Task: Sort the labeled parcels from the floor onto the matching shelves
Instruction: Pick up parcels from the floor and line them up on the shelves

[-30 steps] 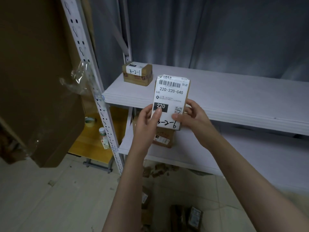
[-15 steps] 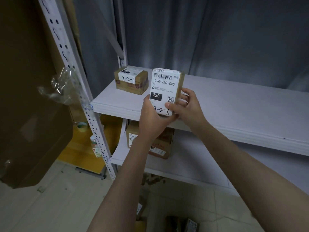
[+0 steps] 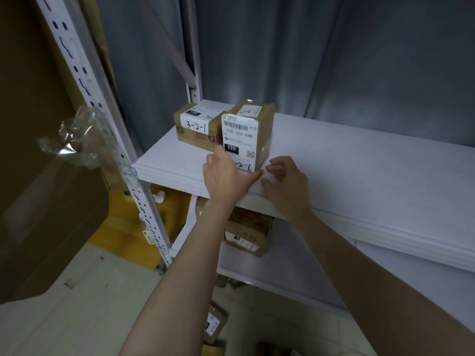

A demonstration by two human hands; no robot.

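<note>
The brown parcel (image 3: pixel 241 134) with a white label reading 220 and handwritten 3-2-6 stands on the white upper shelf (image 3: pixel 359 176), right beside the parcel marked 3-2-1 (image 3: pixel 196 127). My left hand (image 3: pixel 226 178) touches its lower front, fingers at the left corner and thumb along the bottom edge, covering part of the handwriting. My right hand (image 3: pixel 285 183) hovers just right of the parcel with loosely curled fingers, holding nothing.
Another brown parcel (image 3: pixel 246 235) lies on the lower shelf under my arms. A labeled parcel (image 3: pixel 214 325) lies on the floor below. A perforated white upright (image 3: pixel 102 124) with crumpled plastic film (image 3: pixel 74 140) and a large cardboard sheet (image 3: pixel 38 176) stand at the left.
The 3-2-6 parcel went from being held in front of the shelf in both hands to standing on the upper shelf. My right hand has let go; my left hand loosened.
</note>
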